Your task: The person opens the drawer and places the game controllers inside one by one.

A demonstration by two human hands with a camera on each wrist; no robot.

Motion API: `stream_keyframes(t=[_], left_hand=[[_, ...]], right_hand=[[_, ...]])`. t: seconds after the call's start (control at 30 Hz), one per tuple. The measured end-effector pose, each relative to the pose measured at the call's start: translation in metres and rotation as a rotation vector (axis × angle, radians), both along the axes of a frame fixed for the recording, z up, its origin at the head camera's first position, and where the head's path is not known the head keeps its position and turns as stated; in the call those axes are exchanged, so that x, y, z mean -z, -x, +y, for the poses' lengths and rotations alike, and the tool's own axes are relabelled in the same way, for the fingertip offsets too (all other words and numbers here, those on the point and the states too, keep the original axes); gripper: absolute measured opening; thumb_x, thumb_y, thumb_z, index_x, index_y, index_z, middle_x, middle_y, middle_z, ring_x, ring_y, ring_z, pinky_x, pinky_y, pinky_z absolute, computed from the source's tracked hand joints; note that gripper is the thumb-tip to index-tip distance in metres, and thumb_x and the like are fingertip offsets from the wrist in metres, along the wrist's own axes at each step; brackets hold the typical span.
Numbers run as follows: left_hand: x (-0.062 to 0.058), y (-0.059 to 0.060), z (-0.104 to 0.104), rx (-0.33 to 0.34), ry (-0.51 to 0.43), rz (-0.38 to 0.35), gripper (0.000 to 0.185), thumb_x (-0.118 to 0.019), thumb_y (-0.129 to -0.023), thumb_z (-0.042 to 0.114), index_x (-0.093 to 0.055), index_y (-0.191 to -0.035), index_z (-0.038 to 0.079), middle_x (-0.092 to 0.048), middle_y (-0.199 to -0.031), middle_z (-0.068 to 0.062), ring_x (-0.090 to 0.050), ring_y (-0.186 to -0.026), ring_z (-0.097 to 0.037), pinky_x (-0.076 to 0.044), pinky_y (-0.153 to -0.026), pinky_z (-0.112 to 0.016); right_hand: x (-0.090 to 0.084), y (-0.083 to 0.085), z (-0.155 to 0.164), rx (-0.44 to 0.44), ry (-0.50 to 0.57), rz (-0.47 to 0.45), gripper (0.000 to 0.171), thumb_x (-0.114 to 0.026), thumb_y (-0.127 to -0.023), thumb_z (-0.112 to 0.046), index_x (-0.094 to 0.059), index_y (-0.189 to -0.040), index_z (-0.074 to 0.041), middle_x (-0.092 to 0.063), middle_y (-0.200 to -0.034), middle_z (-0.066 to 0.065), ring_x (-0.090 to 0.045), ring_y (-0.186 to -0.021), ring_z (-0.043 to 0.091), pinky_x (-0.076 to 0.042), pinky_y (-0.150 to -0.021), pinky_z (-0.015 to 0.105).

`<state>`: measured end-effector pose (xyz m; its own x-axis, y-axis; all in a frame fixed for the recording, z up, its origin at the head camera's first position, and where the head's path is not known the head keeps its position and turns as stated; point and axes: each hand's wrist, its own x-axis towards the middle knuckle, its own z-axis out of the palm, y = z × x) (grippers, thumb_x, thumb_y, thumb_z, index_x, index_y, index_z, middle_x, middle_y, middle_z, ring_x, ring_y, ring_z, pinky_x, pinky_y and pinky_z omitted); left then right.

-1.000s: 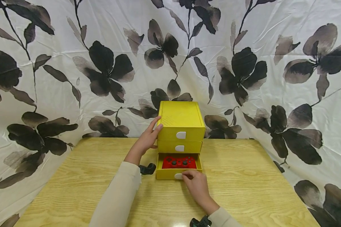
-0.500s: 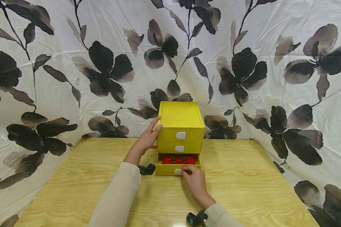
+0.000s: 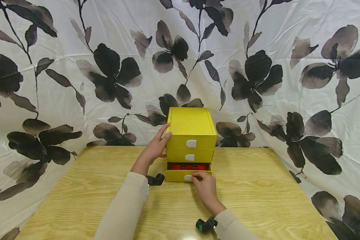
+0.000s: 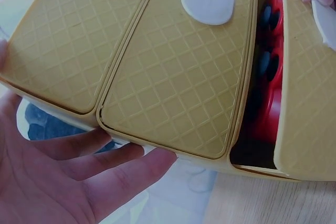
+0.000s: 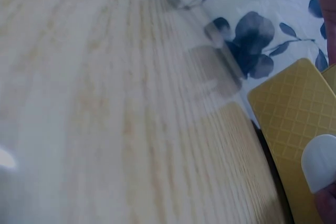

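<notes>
A yellow chest of three small drawers (image 3: 192,120) stands on the table, each drawer front bearing a white tab handle. The bottom drawer (image 3: 175,176) is partly out, and inside lies a red game controller (image 4: 272,114) with black thumbsticks, its near part hidden by the drawer front. Against the chest's left side rests my left hand (image 3: 152,148), fingers spread along the side wall and thumb near the top front corner. My right hand (image 3: 206,190) pinches the bottom drawer's white handle (image 3: 188,178) between thumb and fingertips. The right wrist view catches just a fingertip at that handle.
The wooden table (image 3: 87,196) extends to both sides and in front of the chest. Close behind it hangs a white cloth (image 3: 195,80) with dark flowers. Black wrist devices (image 3: 156,179) sit on both wrists.
My right hand has moved away from me, toward the chest, with the bottom drawer sliding inward. Less of the game controller shows now. The left hand has stayed in place.
</notes>
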<state>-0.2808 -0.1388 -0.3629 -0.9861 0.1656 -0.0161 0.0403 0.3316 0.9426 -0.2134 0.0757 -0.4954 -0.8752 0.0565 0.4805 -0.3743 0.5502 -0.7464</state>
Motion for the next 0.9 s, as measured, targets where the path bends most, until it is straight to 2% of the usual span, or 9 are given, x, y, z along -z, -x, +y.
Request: stream_keyframes(t=[0.2,0.47,0.9], left_hand=[[0.001,-0.001,0.000,-0.005,0.005,-0.002,0.058,-0.042,-0.090,0.070,-0.019,-0.143,0.062,-0.022,-0.160,-0.009,-0.039,-0.136,-0.048,-0.048,-0.089,-0.066],[0.005,0.002,-0.002,0.009,0.004,0.008,0.060,-0.041,-0.088,0.073,-0.017,-0.143,0.062,-0.024,-0.160,-0.008,-0.039,-0.137,-0.043,-0.051,-0.086,-0.064],[0.003,0.003,-0.001,0.004,0.015,0.008,0.060,-0.041,-0.088,0.073,-0.018,-0.142,0.063,-0.023,-0.160,-0.007,-0.038,-0.139,-0.041,-0.051,-0.086,-0.063]], right_hand=[[0.001,0.006,-0.001,0.000,-0.012,-0.004,0.006,-0.075,-0.083,-0.009,-0.078,-0.088,-0.011,-0.075,-0.089,0.003,-0.071,-0.085,0.020,-0.057,-0.072,0.033],[0.002,0.016,-0.001,0.001,-0.015,-0.008,0.005,-0.075,-0.084,-0.009,-0.077,-0.088,-0.011,-0.075,-0.089,0.003,-0.069,-0.080,0.018,-0.055,-0.068,0.029],[-0.001,0.030,-0.003,0.015,-0.037,0.033,0.006,-0.075,-0.083,-0.007,-0.077,-0.088,-0.008,-0.075,-0.089,0.006,-0.070,-0.084,0.022,-0.057,-0.073,0.037]])
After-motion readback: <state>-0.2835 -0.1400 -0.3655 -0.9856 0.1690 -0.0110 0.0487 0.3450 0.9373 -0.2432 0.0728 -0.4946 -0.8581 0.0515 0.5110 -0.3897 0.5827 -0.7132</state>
